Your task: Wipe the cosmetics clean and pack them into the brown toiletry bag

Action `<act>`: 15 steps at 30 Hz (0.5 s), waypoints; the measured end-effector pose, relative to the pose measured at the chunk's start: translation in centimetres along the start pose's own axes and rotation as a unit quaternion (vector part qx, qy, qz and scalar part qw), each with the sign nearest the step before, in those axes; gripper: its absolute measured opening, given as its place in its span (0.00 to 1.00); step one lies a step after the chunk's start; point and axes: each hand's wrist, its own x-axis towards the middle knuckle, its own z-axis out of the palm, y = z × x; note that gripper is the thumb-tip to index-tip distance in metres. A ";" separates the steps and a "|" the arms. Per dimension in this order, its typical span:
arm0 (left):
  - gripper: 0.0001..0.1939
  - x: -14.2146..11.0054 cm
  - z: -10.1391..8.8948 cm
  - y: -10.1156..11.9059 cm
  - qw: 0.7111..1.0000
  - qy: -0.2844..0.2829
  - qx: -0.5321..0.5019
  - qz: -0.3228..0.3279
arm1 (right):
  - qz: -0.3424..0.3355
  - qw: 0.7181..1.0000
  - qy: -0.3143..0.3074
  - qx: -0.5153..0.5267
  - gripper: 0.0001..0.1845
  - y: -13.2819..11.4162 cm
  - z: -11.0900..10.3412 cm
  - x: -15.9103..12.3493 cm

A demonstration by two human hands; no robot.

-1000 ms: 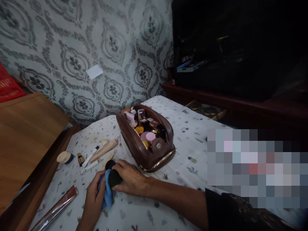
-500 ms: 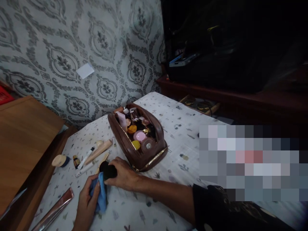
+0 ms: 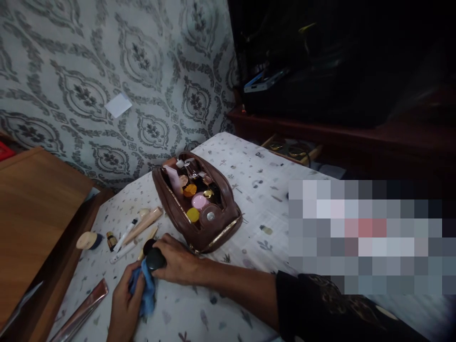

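My right hand (image 3: 174, 259) is closed on a dark, round, smooth piece like a compact (image 3: 156, 260); its kind is not certain. A second dark round shape (image 3: 148, 245) shows just behind it, and I cannot tell if the two are joined. My left hand (image 3: 125, 292) pinches a crumpled blue cloth (image 3: 147, 297), which touches the held piece from the left. Just beyond my right hand stands an unzipped brown toiletry bag (image 3: 228, 209), filled with jars, tubes and bottles. Left of the bag lie a beige tube (image 3: 145, 223) and a white pen-like tube (image 3: 125, 236).
A round cream-lidded jar (image 3: 88, 241), a small dark bottle with a gold label (image 3: 111, 241) and a shiny pink tube (image 3: 83, 311) lie on the patterned tablecloth (image 3: 256, 194). A wooden panel (image 3: 42, 204) borders the left; a dark screen (image 3: 320, 61) stands at the right.
The dark round piece has turned, showing its face more towards me, while the cloth stays against it. The whole view has shifted slightly, with the bag now further left.
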 end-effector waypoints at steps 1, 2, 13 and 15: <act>0.19 0.1 0.0 0.1 1.000 0.002 0.002 0.004 | 0.002 1.000 0.008 0.007 0.31 0.0 0.0 0.1; 0.19 0.1 0.1 0.1 1.000 0.004 0.003 0.008 | 0.004 1.000 0.017 0.012 0.30 0.1 0.1 0.2; 0.18 0.1 -0.1 1.4 0.999 0.014 -0.044 -0.004 | -0.011 0.998 0.044 0.039 0.23 1.1 0.3 1.3; 0.19 -0.1 -0.2 1.4 0.999 0.008 -0.049 0.013 | -0.012 0.998 0.039 0.046 0.24 1.3 0.4 1.3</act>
